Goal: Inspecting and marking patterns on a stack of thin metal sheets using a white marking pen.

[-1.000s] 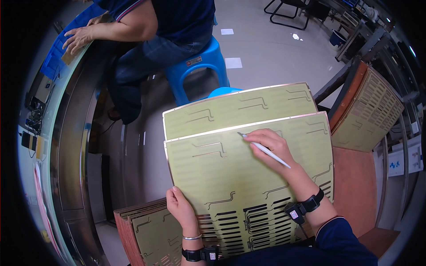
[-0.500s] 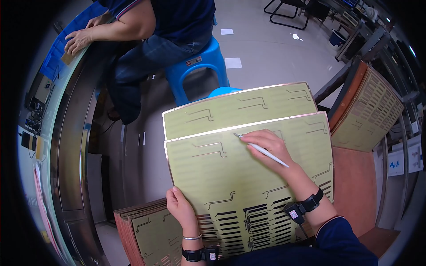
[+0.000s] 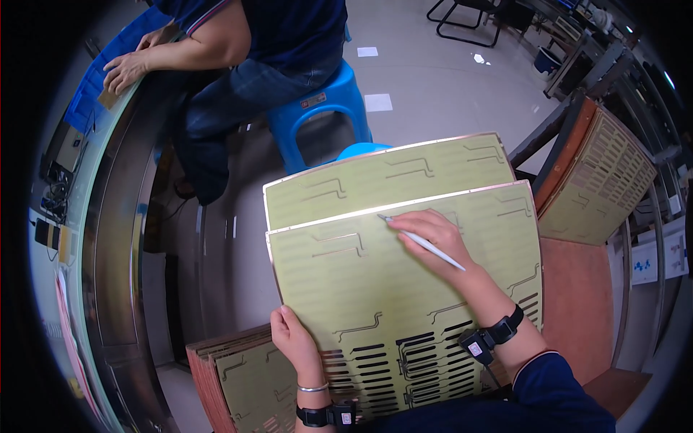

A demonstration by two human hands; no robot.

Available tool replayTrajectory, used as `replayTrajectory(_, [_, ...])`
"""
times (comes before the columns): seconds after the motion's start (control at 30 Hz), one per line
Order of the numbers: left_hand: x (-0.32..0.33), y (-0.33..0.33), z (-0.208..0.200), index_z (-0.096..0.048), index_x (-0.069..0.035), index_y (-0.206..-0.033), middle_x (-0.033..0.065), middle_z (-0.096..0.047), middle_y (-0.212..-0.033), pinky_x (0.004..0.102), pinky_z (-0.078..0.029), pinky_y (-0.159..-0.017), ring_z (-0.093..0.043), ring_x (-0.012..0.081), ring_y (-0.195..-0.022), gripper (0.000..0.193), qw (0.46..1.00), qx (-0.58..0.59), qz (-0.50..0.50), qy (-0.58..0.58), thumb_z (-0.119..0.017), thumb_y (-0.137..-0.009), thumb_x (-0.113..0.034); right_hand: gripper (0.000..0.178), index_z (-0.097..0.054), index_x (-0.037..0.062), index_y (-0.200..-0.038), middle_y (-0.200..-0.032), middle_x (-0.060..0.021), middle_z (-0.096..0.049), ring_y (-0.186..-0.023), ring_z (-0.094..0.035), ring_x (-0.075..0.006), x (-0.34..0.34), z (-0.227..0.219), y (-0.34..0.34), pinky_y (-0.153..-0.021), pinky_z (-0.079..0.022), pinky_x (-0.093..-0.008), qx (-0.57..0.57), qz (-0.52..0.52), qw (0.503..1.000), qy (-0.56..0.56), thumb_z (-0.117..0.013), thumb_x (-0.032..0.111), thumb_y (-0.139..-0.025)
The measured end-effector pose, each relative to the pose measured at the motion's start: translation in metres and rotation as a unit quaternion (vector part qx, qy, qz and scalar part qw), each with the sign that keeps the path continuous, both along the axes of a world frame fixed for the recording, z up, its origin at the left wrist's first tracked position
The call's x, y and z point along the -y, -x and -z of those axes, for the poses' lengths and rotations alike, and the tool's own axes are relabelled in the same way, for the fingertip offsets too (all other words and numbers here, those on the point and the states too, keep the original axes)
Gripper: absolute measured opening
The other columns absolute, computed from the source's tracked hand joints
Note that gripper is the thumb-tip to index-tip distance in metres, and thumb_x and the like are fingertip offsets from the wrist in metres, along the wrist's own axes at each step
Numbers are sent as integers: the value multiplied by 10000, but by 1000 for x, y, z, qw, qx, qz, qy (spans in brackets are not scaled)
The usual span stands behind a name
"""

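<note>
A large yellow-green circuit board panel with copper edges and dark traces leans in front of me, tilted. My left hand grips its left edge, thumb on the face and the other fingers partly hidden. My right hand rests on the upper middle of the panel. It holds a slim white pen-shaped craft knife in a pinch, the metal tip at the board's surface just below the top edge. Behind stands a second similar panel, its lower part covered by the first.
A stack of panels stands at lower left; more panels lean at right above a brown board. A co-worker sits on a blue stool, hands at a long bench on the left.
The knife and my right hand have shifted very slightly left and up along the panel. My left hand keeps its grip, and the panels stay put.
</note>
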State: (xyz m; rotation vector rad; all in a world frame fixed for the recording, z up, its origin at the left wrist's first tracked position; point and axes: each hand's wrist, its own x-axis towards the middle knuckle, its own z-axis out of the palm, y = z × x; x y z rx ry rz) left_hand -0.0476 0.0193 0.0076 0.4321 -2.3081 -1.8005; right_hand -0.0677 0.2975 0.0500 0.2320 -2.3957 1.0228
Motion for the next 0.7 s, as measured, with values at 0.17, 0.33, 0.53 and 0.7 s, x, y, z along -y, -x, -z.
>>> replayTrajectory(0.17, [0,0,-2,-391,-47,-735,-53,-348,-703,226,-299,-588,-291,47,-670,327,1000,3,13,11,-450,-1027,-182,359,-670,130,-1143,-1082,-77,-682,-1023,-640,-214,9,1,-8,-912,-492,-365,-14,-100,988,-113,-719,138,-787])
replayTrajectory(0.33, [-6,0,-1,-418,-25,-759,-34,-386,-717,238,-335,-607,-323,62,-683,303,1000,1,-5,-14,-445,-1022,-173,423,-598,147,-1241,-1241,-112,-613,-1216,-540,-263,10,-1,-3,-1043,-409,-404,19,-18,980,-195,-673,176,-826])
replayTrajectory(0.53, [4,-2,-4,-458,-18,-795,-23,-428,-741,239,-367,-651,-355,70,-703,299,1000,23,3,-1,-432,-1033,-197,425,-558,121,-1277,-1262,-208,-574,-1249,-498,-353,-99,14,-28,-1053,-401,-438,68,263,954,-129,-589,61,-858])
replayTrajectory(0.7, [0,-1,2,-477,-9,-815,-16,-454,-756,240,-380,-671,-376,73,-716,305,1000,11,23,-1,-427,-1036,-213,351,-546,95,-1283,-1261,-237,-573,-1221,-519,-378,-199,25,-105,-1015,-425,-428,35,445,895,-13,-534,88,-932])
